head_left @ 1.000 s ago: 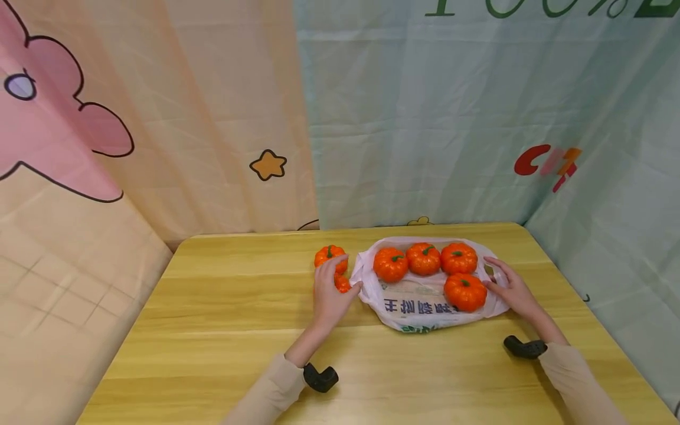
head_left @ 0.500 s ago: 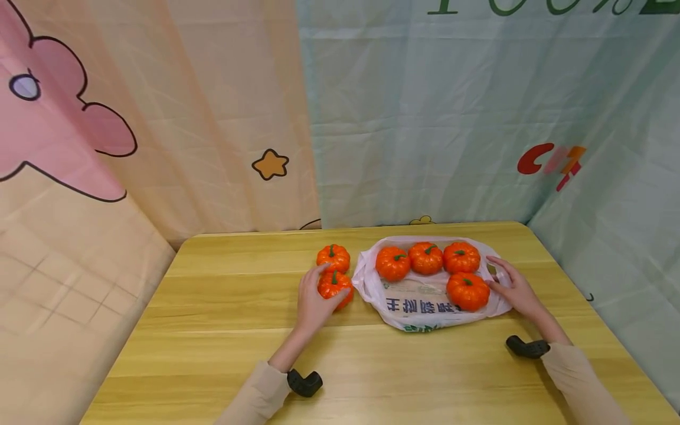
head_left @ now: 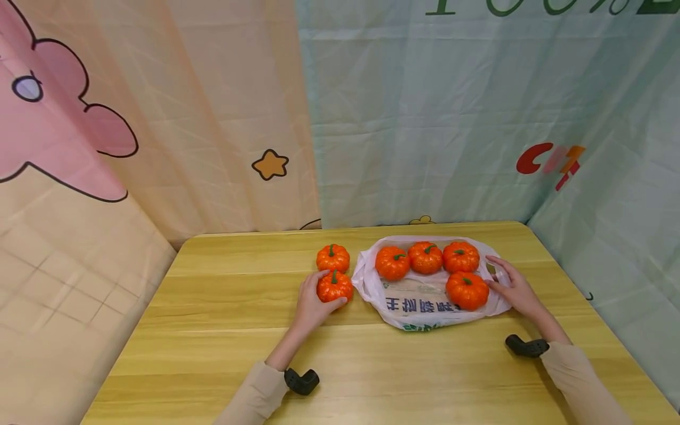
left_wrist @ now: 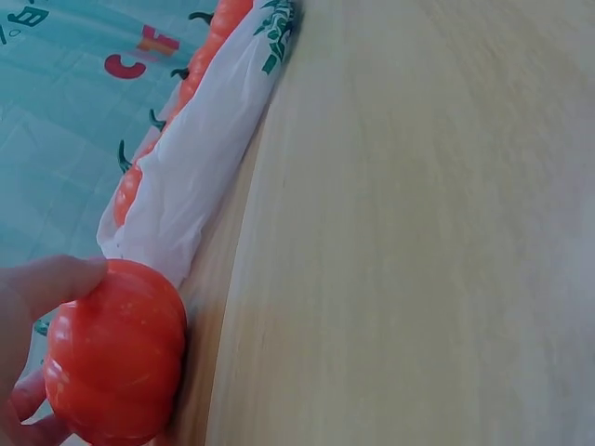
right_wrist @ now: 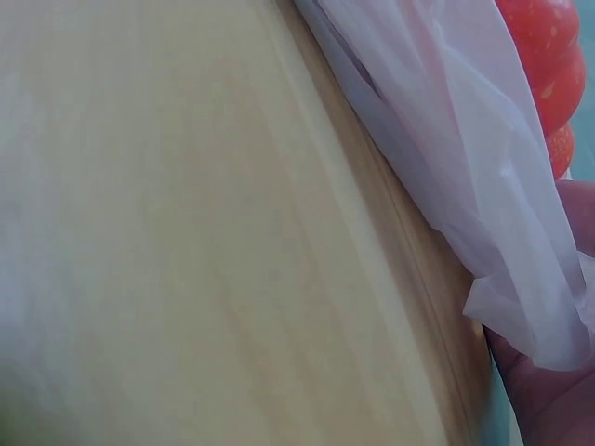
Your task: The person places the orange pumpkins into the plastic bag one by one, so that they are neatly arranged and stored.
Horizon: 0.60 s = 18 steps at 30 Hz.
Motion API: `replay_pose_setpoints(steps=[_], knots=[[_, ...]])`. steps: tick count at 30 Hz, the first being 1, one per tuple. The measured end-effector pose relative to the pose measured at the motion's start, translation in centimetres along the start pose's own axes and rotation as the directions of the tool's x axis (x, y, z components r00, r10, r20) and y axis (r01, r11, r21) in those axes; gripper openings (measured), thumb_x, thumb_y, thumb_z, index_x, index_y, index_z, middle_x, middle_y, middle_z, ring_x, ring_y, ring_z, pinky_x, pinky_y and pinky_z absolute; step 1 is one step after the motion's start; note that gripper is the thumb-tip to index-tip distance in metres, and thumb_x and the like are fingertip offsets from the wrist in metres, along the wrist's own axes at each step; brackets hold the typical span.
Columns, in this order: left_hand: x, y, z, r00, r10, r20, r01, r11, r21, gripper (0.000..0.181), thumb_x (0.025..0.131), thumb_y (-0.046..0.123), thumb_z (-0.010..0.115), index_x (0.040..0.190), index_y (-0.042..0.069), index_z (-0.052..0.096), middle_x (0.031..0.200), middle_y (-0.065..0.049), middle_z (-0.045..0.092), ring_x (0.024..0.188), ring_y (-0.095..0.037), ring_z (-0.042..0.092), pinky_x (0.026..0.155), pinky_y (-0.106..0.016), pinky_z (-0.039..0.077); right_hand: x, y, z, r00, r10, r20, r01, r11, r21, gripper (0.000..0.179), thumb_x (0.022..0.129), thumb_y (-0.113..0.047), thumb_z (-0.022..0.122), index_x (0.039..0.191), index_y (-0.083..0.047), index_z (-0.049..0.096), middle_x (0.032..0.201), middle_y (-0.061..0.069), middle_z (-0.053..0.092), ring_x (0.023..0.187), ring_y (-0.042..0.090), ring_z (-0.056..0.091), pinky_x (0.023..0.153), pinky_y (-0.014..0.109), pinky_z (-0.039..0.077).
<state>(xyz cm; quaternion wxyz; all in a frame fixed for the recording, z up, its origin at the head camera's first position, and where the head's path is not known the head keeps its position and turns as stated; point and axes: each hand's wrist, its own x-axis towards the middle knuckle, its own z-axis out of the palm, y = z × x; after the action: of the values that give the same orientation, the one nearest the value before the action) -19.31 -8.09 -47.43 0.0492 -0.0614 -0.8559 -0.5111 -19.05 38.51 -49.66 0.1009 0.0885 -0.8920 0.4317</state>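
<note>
My left hand grips a small orange pumpkin with a green stem, thumb on its near side and fingers on its far left. In the left wrist view the thumb presses against this glossy pumpkin. Just behind it on the table sits a second pumpkin. To the right lies a white plastic bag, spread wide at its mouth, with several pumpkins inside. My right hand holds the bag's right end between thumb and fingers; thin plastic drapes over that hand in the right wrist view.
The wooden table extends left and in front of the bag. A printed curtain hangs behind and on both sides. Each wrist wears a black camera mount, such as the left mount.
My left hand has moved back from the bag's left edge, down and left, and its fingers have closed round the nearer loose pumpkin. My right hand stays at the bag.
</note>
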Motion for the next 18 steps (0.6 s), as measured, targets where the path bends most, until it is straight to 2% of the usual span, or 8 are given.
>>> replay_pose_setpoints(steps=[9,13,16,18], knots=[[0.6,-0.4,-0.4,0.999,-0.015,0.046,0.015,1.000,0.021,0.070,0.070,0.024,0.086,0.130,0.005,0.054,0.134,-0.019,0.052,0.125,-0.038,0.048,0.106,-0.053,0.040,-0.1,-0.3,0.0,1.000,-0.028,-0.012,0.029,0.999,0.026,0.055,0.091,-0.005,0.062,0.140,0.005,0.038,0.141,0.037,0.034,0.102,-0.021,0.037,0.086,-0.005,0.026],[0.8,-0.7,-0.8,0.999,-0.008,0.052,0.006,1.000,0.030,0.070,0.068,0.024,0.088,0.127,0.006,0.057,0.131,-0.018,0.055,0.123,-0.036,0.051,0.105,-0.052,0.042,0.0,-0.4,0.1,0.999,-0.034,0.000,0.034,0.999,0.031,0.055,0.092,-0.007,0.062,0.140,0.005,0.038,0.141,0.037,0.034,0.102,-0.018,0.037,0.087,-0.005,0.024],[1.0,-0.7,-0.9,0.998,-0.004,0.058,0.003,0.999,0.033,0.070,0.066,0.024,0.088,0.126,0.006,0.057,0.130,-0.017,0.055,0.122,-0.036,0.051,0.105,-0.051,0.042,-0.1,-0.3,0.0,1.000,-0.015,0.009,0.015,1.000,0.024,0.055,0.093,-0.009,0.061,0.141,0.004,0.037,0.143,0.035,0.034,0.108,-0.015,0.036,0.089,-0.005,0.023],[1.1,-0.7,-0.9,0.998,-0.009,0.062,0.007,0.999,0.032,0.071,0.066,0.025,0.089,0.126,0.007,0.058,0.130,-0.017,0.056,0.123,-0.036,0.051,0.105,-0.051,0.042,-0.1,-0.4,0.0,1.000,0.004,0.017,-0.005,0.999,0.032,0.056,0.093,-0.010,0.060,0.142,0.003,0.036,0.145,0.035,0.032,0.121,-0.002,0.039,0.107,0.008,0.024]])
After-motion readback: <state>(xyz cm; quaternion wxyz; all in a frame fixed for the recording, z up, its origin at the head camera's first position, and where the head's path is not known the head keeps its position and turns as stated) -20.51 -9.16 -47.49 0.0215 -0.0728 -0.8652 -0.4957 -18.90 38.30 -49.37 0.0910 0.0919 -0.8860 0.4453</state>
